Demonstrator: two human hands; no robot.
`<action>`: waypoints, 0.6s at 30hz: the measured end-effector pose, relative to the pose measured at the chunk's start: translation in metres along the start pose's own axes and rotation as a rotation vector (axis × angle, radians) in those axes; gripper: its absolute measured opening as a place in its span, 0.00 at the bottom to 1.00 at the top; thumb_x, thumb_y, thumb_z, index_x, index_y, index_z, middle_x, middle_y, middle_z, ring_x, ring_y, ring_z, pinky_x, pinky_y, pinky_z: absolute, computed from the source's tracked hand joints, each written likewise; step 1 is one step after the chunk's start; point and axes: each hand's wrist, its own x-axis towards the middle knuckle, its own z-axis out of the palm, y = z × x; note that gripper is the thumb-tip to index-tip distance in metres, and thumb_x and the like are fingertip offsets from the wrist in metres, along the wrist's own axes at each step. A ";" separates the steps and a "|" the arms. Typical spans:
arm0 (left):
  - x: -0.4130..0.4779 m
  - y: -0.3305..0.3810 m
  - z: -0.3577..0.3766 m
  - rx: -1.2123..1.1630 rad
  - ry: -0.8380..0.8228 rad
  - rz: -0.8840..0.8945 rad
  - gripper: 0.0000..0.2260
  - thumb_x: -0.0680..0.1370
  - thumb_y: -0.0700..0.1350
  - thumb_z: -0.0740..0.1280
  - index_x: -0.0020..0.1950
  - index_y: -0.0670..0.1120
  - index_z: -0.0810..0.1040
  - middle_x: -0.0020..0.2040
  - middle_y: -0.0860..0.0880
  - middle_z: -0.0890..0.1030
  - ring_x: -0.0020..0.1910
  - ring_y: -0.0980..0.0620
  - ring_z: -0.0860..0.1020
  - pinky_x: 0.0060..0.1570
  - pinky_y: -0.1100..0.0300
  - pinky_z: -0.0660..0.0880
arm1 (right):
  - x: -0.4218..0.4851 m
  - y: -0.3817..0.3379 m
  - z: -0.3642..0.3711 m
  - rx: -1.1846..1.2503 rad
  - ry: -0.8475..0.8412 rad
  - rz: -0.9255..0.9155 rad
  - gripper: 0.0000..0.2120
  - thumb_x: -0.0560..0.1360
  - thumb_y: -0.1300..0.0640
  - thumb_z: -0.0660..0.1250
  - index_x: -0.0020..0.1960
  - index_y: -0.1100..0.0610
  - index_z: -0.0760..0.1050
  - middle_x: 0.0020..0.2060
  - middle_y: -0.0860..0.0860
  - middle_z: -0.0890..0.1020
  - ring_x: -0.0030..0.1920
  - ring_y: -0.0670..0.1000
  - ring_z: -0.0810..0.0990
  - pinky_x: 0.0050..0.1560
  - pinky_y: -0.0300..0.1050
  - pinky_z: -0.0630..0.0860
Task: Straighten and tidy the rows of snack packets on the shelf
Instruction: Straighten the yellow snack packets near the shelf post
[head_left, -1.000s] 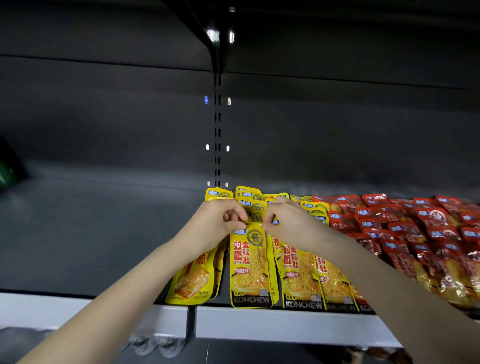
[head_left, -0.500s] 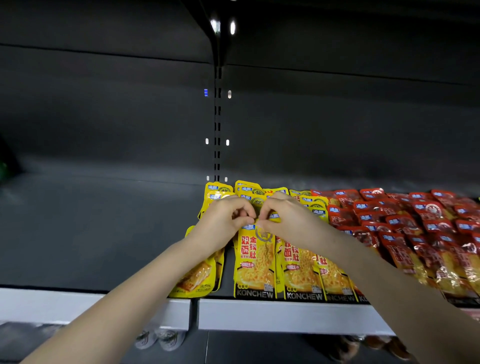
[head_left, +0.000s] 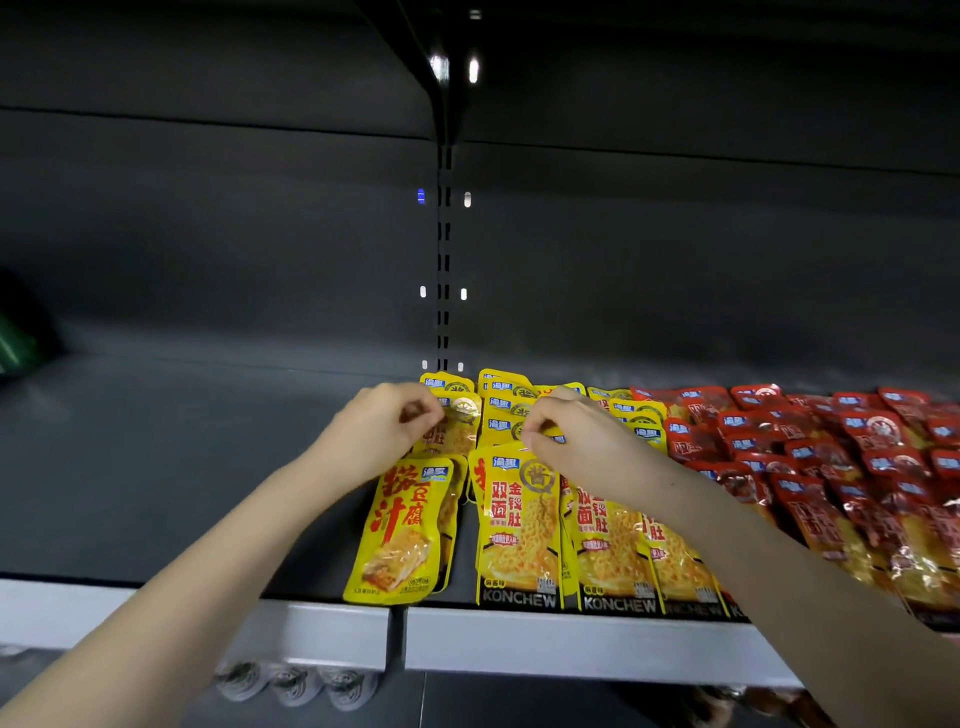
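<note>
Fingers of the left hand (head_left: 382, 428) are curling round the edge of a yellow packet (head_left: 460, 423) lying second from the front in the leftmost row. Fingertips of the right hand (head_left: 576, 441) are pinching the top of another yellow pouch (head_left: 506, 427) in the neighbouring row, just behind the front pouch (head_left: 519, 530). At the front left a tofu packet (head_left: 402, 535) is lying tilted, its lower end reaching the lip of the shelf (head_left: 156, 467). On the right, red packets (head_left: 841, 467) are overlapping in loose rows.
</note>
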 end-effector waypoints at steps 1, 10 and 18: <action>-0.001 -0.006 -0.005 0.027 -0.017 -0.017 0.07 0.78 0.47 0.66 0.41 0.59 0.76 0.43 0.57 0.80 0.47 0.55 0.79 0.52 0.52 0.77 | 0.002 -0.003 0.001 -0.008 0.010 -0.008 0.07 0.80 0.54 0.60 0.49 0.53 0.76 0.51 0.47 0.73 0.53 0.47 0.73 0.53 0.41 0.70; -0.013 -0.020 -0.009 0.091 -0.279 -0.046 0.06 0.79 0.49 0.64 0.49 0.49 0.79 0.45 0.55 0.81 0.43 0.60 0.78 0.44 0.67 0.74 | 0.024 -0.039 0.023 -0.173 -0.045 -0.151 0.11 0.80 0.52 0.57 0.51 0.52 0.77 0.52 0.48 0.73 0.58 0.51 0.70 0.60 0.52 0.68; -0.006 -0.016 -0.005 0.042 -0.250 -0.126 0.07 0.79 0.48 0.63 0.50 0.46 0.77 0.42 0.51 0.79 0.31 0.60 0.75 0.28 0.69 0.70 | 0.035 -0.050 0.032 -0.315 -0.212 -0.064 0.09 0.78 0.56 0.59 0.55 0.56 0.74 0.56 0.53 0.76 0.61 0.57 0.68 0.63 0.58 0.65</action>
